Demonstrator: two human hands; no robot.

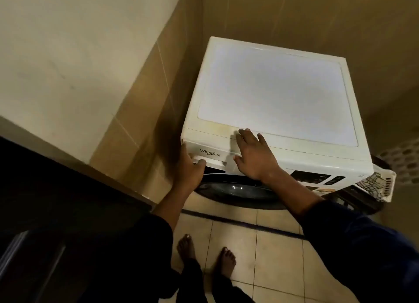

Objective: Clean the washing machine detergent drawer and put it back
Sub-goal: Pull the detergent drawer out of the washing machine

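In a tiled corner, the left hand (189,166) is curling under the washing machine's (272,94) detergent drawer (210,154) at its front-left corner; the right hand (254,155) is lying spread flat beside it

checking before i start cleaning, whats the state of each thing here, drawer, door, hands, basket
detergent drawer: shut, flush with the front
washer door: looks shut
left hand: fingers curled on the drawer handle
right hand: flat on the washing machine front top edge
laundry basket: holds checked cloth
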